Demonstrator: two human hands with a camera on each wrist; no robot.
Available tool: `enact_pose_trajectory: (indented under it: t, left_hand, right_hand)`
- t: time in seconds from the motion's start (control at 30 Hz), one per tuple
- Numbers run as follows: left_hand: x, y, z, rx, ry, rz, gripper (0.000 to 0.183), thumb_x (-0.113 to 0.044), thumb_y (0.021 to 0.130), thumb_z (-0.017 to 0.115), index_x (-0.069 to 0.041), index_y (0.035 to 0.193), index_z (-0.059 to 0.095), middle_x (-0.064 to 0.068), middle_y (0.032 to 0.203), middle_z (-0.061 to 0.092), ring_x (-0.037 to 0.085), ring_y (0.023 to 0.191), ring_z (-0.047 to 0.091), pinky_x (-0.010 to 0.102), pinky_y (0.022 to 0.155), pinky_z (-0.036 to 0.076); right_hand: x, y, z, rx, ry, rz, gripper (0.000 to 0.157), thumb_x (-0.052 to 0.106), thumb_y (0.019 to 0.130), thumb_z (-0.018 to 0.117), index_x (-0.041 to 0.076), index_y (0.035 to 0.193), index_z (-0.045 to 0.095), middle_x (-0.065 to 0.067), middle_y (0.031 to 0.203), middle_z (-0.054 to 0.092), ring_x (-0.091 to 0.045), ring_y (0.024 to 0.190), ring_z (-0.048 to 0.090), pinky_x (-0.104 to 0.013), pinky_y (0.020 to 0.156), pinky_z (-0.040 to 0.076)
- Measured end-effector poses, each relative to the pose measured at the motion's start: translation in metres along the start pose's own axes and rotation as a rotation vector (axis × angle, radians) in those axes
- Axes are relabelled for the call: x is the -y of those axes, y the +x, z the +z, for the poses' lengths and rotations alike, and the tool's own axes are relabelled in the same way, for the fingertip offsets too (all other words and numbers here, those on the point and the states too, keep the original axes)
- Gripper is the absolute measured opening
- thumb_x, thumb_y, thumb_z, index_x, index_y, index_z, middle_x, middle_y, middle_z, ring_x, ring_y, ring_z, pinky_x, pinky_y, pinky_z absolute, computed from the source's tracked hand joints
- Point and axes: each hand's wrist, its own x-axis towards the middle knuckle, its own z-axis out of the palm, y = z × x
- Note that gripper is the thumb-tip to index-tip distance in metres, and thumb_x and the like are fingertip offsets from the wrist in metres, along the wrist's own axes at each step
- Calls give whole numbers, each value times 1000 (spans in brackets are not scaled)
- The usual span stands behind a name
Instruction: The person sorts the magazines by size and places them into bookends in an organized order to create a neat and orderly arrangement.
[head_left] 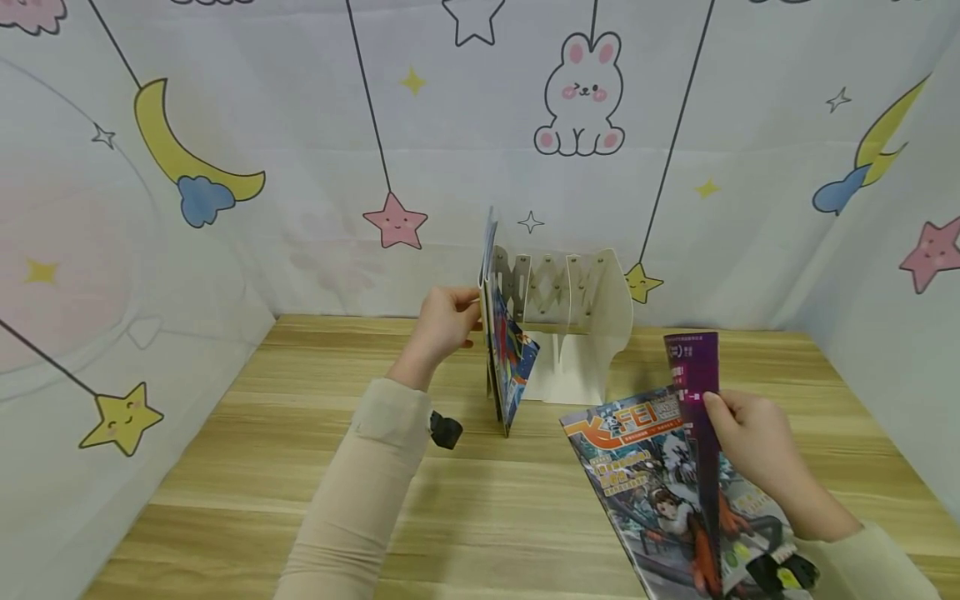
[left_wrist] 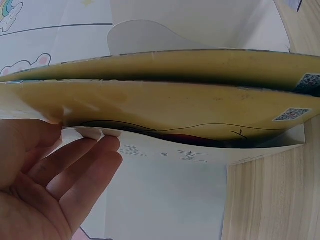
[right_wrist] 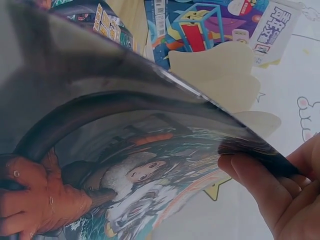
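A white expandable book rack (head_left: 618, 308) stands at the back of the table. Several magazines (head_left: 513, 354) stand upright at its left end, one with a colourful blue cover tilting outward. My left hand (head_left: 447, 321) is at that end, its thumb and fingers pinching the rack's white end panel (left_wrist: 175, 150) beside the tan-sided magazines (left_wrist: 175, 107). At the right, my right hand (head_left: 753, 433) pinches a magazine with a purple side (head_left: 693, 375), seen nearly edge-on. Below it a magazine with an orange FEI title (head_left: 637, 483) shows its illustrated cover; whether it lies flat is unclear.
Wood-grain table (head_left: 225, 483) spreads under everything. A white cloth backdrop (head_left: 300, 108) printed with stars, moons and a rabbit surrounds the back and sides. The rack's upright dividers (head_left: 577, 287) stand apart, right of the stored magazines.
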Motion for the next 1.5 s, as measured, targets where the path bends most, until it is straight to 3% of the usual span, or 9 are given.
enact_pose_trajectory:
  t: [1.5]
  left_hand:
    - [-1,-1,1,-2,2,-1,35,-21,98,50,-12,132,57,11,117,67,24,93,68,34,63,57]
  right_hand:
    - [13,-8,-7,-142,25,-53,46,19,99,49,9,56,34,4,48,23,-2,41,15,-22,36,17]
